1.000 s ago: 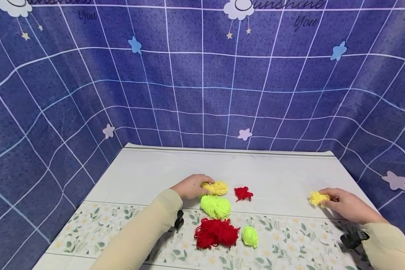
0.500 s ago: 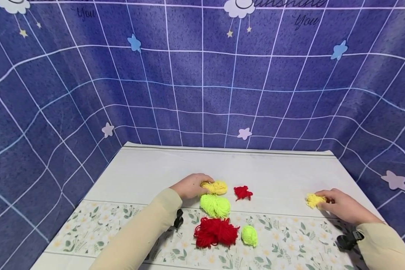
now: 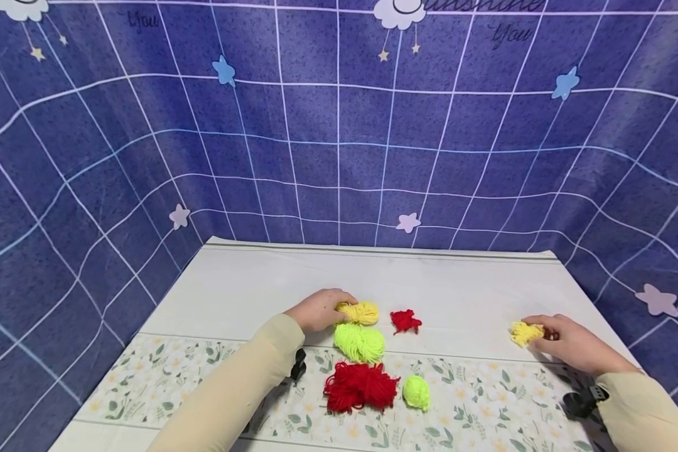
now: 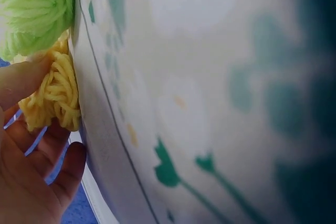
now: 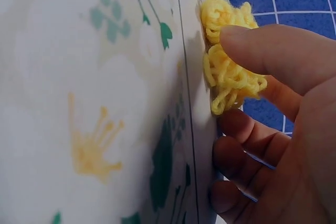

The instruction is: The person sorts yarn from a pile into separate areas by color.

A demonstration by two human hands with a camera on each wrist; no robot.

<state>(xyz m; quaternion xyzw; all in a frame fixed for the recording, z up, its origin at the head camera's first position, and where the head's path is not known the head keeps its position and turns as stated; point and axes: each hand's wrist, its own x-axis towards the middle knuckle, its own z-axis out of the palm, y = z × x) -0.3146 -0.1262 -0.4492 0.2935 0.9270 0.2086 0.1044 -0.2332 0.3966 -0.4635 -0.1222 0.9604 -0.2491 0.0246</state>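
Observation:
My left hand grips the left end of a yellow yarn skein lying on the table; in the left wrist view the thumb presses on the yellow strands. Just below that skein sits a lime green skein, close to touching it. Far to the right, my right hand pinches a small yellow yarn bundle between thumb and fingers. The right wrist view shows this looped yellow bundle against the tabletop, the thumb across it. Part of each yellow piece is hidden by the fingers.
A large red yarn skein lies nearest me, with a small lime green ball to its right. A small red yarn bundle is right of the yellow skein. Blue grid-patterned cloth surrounds the white, floral-banded table.
My right hand has moved slightly left with the small yellow bundle. The left hand stays on the yellow skein, and the other yarn keeps its place.

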